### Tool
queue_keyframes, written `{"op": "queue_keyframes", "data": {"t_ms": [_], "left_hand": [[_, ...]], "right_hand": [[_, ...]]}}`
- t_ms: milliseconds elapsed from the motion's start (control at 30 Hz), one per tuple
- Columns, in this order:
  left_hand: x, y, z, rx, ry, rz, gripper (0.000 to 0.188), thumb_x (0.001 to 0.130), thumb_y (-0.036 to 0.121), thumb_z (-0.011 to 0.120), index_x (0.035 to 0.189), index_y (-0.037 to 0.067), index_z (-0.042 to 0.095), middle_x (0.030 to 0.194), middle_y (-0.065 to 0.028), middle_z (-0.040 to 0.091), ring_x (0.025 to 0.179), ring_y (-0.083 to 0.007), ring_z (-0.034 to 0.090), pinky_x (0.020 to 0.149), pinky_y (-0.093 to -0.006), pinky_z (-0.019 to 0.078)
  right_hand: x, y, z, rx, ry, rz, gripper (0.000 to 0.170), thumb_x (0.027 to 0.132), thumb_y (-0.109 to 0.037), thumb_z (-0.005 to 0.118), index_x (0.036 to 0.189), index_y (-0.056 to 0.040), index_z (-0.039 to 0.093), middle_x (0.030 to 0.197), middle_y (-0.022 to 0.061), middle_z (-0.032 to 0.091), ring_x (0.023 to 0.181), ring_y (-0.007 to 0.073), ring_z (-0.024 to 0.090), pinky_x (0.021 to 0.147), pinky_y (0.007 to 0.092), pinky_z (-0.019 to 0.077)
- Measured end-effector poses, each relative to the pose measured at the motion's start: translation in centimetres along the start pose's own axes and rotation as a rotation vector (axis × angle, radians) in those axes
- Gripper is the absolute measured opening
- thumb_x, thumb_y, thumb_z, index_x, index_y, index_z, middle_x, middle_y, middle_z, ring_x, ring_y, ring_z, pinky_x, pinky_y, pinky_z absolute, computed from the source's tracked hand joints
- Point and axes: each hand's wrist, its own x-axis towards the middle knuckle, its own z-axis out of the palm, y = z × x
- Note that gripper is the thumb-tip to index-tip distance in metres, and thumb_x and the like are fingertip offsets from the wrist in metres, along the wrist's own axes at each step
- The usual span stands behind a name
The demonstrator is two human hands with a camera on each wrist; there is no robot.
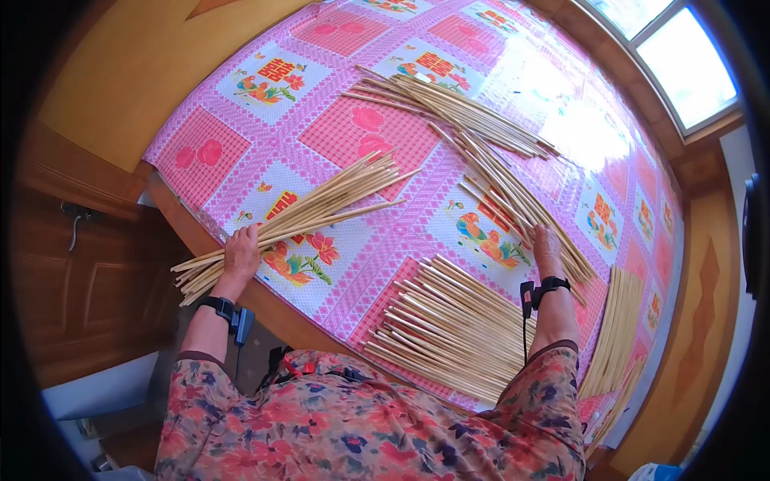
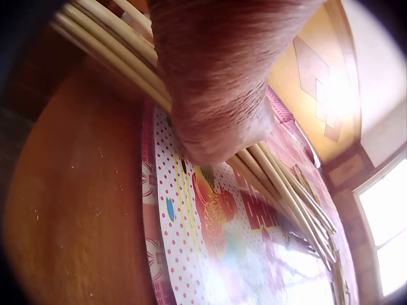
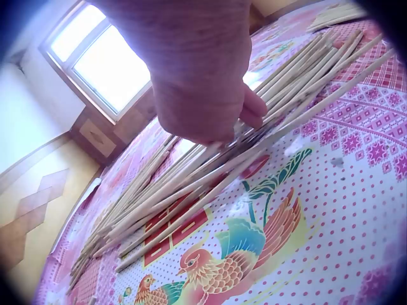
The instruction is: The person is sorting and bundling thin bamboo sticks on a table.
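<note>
Thin, pale wooden sticks lie in several groups on the table. My left hand (image 1: 242, 252) grips a bundle of sticks (image 1: 333, 196) near its lower end, at the table's left edge. That bundle's near ends stick out past the edge, while its far ends fan out over the cloth. In the left wrist view the sticks (image 2: 273, 181) pass under the hand (image 2: 219, 95). On the right, my right hand (image 1: 548, 244) holds a second, looser bundle (image 1: 505, 188) low over the cloth. The right wrist view shows its fingers (image 3: 253, 109) bent down around those sticks (image 3: 159, 197).
A wide row of sticks (image 1: 449, 333) lies in front of my body, and another row (image 1: 613, 329) stands off to the right. More sticks (image 1: 465, 112) lie crossed at the back. A shiny pink patterned tablecloth (image 1: 353, 297) covers the table; a window (image 1: 682, 64) is at upper right.
</note>
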Motion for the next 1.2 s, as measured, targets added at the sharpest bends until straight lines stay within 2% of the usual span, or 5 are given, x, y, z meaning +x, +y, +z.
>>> {"op": "queue_keyframes", "data": {"t_ms": [167,367,600,800,1200], "left_hand": [[0.0,-0.8,0.5,-0.042,-0.021,0.009,0.030,0.066,0.002,0.054,0.094,0.004,0.043,0.080,-0.0133,0.052,0.078,-0.0299,0.053,0.066,-0.0400,0.0425],[0.0,-1.0,-0.5,-0.107,-0.011,0.046,0.030,0.065,0.002,0.053,0.094,0.004,0.044,0.081,-0.0126,0.052,0.080,-0.0293,0.052,0.067,-0.0398,0.0424],[0.2,-2.5,0.0,-0.133,-0.004,0.080,0.022,0.068,0.003,0.049,0.090,0.005,0.045,0.079,-0.0107,0.051,0.079,-0.0274,0.052,0.065,-0.0389,0.0420],[0.9,-2.8,0.0,-0.116,0.023,0.099,0.022,0.068,0.003,0.050,0.089,0.006,0.045,0.079,-0.0091,0.052,0.080,-0.0262,0.052,0.065,-0.0380,0.0411],[1.8,-3.5,-0.3,-0.121,0.038,0.094,0.030,0.064,-0.001,0.054,0.092,0.005,0.044,0.096,-0.0129,0.053,0.089,-0.0289,0.051,0.072,-0.0395,0.0412]], "right_hand": [[1.8,-7.7,-2.2,0.040,0.119,-0.035,0.017,0.078,-0.007,0.048,0.094,-0.0079,0.054,0.092,0.0139,0.054,0.085,0.0313,0.055,0.070,0.0388,0.0460],[3.8,-23.6,-1.8,0.369,0.209,-0.660,0.021,0.081,-0.010,0.044,0.099,-0.0087,0.054,0.094,0.0110,0.053,0.089,0.0286,0.055,0.073,0.0371,0.0451],[4.8,-27.0,-1.8,0.112,-0.006,-0.627,0.015,0.077,-0.007,0.044,0.089,-0.0080,0.053,0.089,0.0115,0.052,0.086,0.0284,0.054,0.071,0.0387,0.0452],[3.7,-19.6,-5.0,0.041,0.014,-0.732,0.009,0.076,-0.006,0.046,0.082,-0.0062,0.052,0.080,0.0118,0.052,0.080,0.0295,0.054,0.066,0.0382,0.0439],[-6.6,11.7,-10.2,-0.170,0.079,0.055,0.004,0.081,-0.004,0.045,0.080,-0.0019,0.048,0.079,0.0190,0.053,0.073,0.0363,0.054,0.059,0.0422,0.0424]]}}
